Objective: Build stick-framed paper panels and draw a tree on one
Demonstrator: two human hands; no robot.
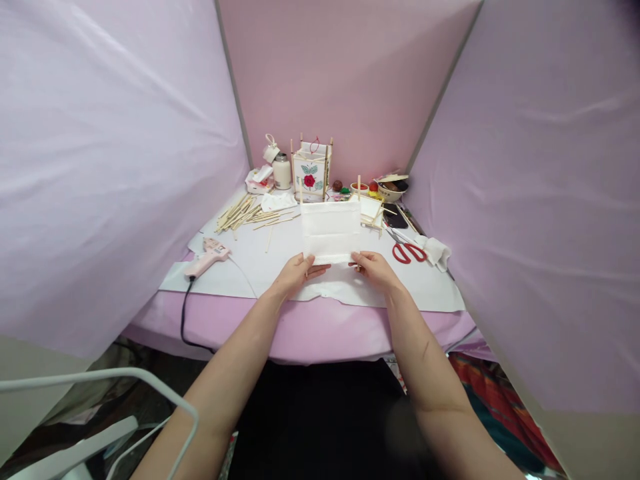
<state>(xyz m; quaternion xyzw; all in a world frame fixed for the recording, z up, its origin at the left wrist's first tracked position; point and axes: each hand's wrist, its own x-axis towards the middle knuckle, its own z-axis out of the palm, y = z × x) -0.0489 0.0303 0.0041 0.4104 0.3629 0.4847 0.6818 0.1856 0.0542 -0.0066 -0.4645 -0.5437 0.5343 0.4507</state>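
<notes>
Both my hands hold up a white sheet of paper (331,231) by its lower edge, over the white-covered table (240,273). My left hand (296,273) pinches the lower left corner. My right hand (373,268) pinches the lower right corner. The sheet stands roughly upright and hides part of a small stick frame (371,211) behind it. Another white sheet (334,291) lies flat under my hands.
A pink glue gun (209,257) with a black cord lies at the left. Several wooden sticks (245,213) lie scattered behind it. Red scissors (407,251) rest at the right. A paper lantern with a red flower (310,172), a jar (281,171) and small bowls (391,189) stand at the back.
</notes>
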